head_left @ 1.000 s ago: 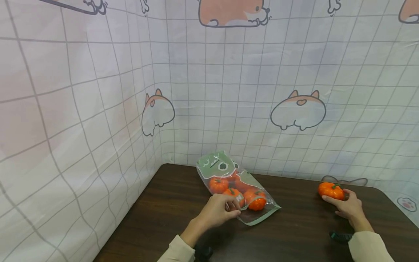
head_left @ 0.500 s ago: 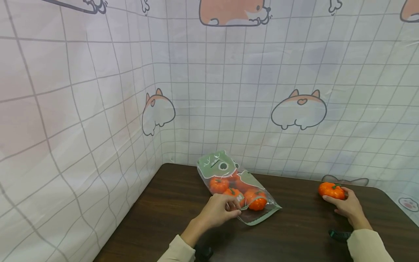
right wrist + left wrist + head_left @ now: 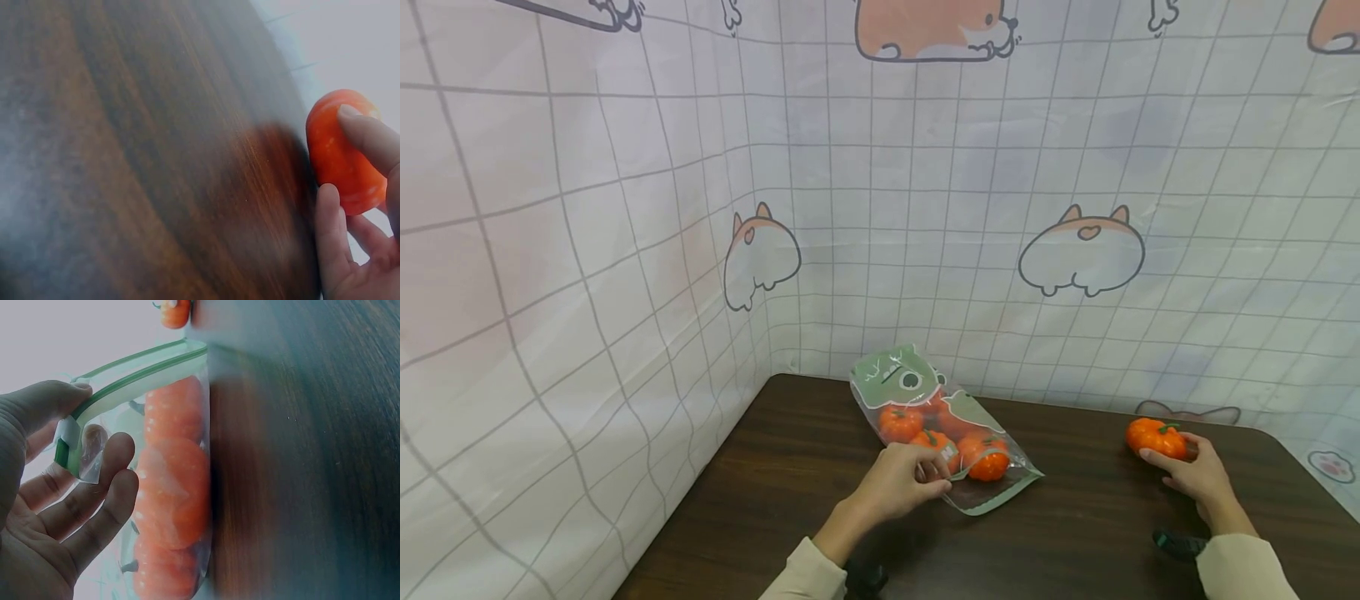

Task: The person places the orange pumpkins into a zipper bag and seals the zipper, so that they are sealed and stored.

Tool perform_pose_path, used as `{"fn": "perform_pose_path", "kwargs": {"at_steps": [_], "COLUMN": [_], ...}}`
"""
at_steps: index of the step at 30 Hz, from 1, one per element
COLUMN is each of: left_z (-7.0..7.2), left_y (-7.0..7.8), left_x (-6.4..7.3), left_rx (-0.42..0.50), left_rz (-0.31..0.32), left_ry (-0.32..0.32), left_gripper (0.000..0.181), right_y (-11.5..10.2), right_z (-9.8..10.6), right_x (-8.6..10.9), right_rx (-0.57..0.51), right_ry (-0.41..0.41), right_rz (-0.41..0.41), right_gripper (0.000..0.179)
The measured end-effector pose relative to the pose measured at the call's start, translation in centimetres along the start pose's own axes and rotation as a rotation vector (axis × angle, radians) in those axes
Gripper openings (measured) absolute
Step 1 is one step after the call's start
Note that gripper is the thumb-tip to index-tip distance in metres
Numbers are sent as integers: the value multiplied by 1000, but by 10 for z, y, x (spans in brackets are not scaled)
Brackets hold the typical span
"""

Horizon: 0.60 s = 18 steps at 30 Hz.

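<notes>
A clear zip bag (image 3: 880, 382) with a green printed top lies on the table, holding several small orange pumpkins (image 3: 901, 423). At its near side my left hand (image 3: 891, 483) pinches the edge of the opening. In the left wrist view, the thumb and a finger of the left hand (image 3: 69, 512) hold the green zip strip (image 3: 144, 375), and the mouth looks parted. Far to the right, a single orange pumpkin (image 3: 1150, 438) with a green stem sits on the table. My right hand (image 3: 1206, 482) grips it, thumb (image 3: 369, 134) on one side; some fingers are partly hidden behind it.
The dark wooden table (image 3: 1075, 533) meets a white gridded curtain (image 3: 925, 250) at the back and left. Both wrists wear dark straps (image 3: 1180, 543). Bare tabletop lies between the bag and the single pumpkin.
</notes>
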<state>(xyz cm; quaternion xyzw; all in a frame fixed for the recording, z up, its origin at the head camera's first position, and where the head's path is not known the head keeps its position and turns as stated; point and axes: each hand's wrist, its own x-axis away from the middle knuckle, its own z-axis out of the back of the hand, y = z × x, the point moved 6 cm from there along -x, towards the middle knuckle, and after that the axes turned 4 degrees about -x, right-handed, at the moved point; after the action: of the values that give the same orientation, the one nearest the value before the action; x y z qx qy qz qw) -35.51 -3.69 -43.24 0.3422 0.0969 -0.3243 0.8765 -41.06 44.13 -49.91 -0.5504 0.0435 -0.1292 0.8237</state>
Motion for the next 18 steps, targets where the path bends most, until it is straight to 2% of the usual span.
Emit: {"fn": "perform_pose_path", "kwargs": {"at_steps": [4,9,18], "left_z": [-1,-1,-1], "left_y": [1,0,2], "left_x": [0,0,-1], "left_rx": [0,-3,-4], "left_rz": [2,14,1], "left_ry": [-2,0,22], "left_gripper": [7,6,7], "right_y": [-1,-3,-24], "right_z": [-1,-9,-30], "right_x": [6,15,39], "right_rx": [0,-7,21], "right_ry": [-17,-88,-149], "right_rz": [9,28,131], "right_gripper": [107,107,101]}}
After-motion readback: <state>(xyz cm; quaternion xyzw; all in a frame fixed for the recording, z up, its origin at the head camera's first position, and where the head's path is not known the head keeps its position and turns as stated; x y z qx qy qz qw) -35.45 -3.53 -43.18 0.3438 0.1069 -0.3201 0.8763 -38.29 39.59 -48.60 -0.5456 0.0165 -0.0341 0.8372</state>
